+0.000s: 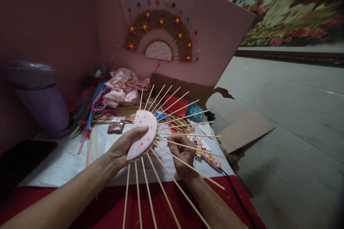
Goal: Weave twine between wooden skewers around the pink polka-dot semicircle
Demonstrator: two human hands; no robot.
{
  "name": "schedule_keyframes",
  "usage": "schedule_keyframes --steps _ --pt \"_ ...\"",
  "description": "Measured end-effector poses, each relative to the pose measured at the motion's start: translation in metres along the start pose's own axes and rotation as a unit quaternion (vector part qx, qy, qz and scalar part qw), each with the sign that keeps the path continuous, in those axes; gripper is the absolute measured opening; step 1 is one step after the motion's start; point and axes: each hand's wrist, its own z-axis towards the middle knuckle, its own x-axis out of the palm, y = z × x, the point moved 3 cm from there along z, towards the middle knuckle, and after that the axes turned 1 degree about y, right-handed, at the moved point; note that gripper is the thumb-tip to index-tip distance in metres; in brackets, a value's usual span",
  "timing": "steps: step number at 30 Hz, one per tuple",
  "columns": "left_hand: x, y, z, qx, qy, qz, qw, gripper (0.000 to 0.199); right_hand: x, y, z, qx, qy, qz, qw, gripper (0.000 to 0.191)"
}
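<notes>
My left hand grips a half-circle piece covered in pink fabric with red dots, thumb on top and fingers beneath. Thin wooden sticks fan out from its curved edge, and a strip of brown cardboard edge shows below the fabric. To the right of the piece, my right hand has its fingers curled together at one of the wooden sticks, near the curved edge. Its fingertips are partly hidden by the sticks. A floral-patterned glue gun with a black cord lies just beyond that hand.
Crumpled pink fabric, coloured pipe cleaners, blue yarn and a brown packet lie on the table. A purple container stands left. On a pink board hangs a flowered half-circle decoration. Cardboard sits right.
</notes>
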Motion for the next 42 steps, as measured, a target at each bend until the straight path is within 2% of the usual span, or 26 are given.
schedule_keyframes --steps 5,10,15,19,25,34,42 --pt "0.002 -0.001 0.000 0.006 -0.013 -0.015 1.000 0.017 0.000 -0.001 -0.001 0.026 0.012 0.023 0.999 0.002" --pt "0.002 -0.001 0.000 0.010 -0.011 -0.015 1.000 0.020 0.002 0.005 0.000 0.045 -0.022 0.045 0.998 0.007" --pt "0.002 -0.001 0.000 0.005 -0.004 -0.020 1.000 0.021 0.006 0.010 0.001 0.057 -0.024 0.044 0.997 0.011" --pt "0.003 -0.002 -0.001 0.014 -0.001 -0.015 1.000 0.018 0.005 0.003 -0.001 0.044 -0.041 0.058 0.997 0.009" --pt "0.003 -0.002 0.001 0.016 -0.007 -0.010 1.000 0.017 0.000 -0.001 -0.002 0.022 0.015 0.023 0.999 0.002" --pt "0.000 0.000 0.002 0.017 -0.009 -0.004 1.000 0.015 0.002 0.005 0.000 0.010 0.021 0.030 0.999 0.007" --pt "-0.001 -0.002 0.004 0.046 -0.014 0.020 0.999 0.017 0.004 -0.007 -0.003 0.011 -0.009 0.017 1.000 0.005"
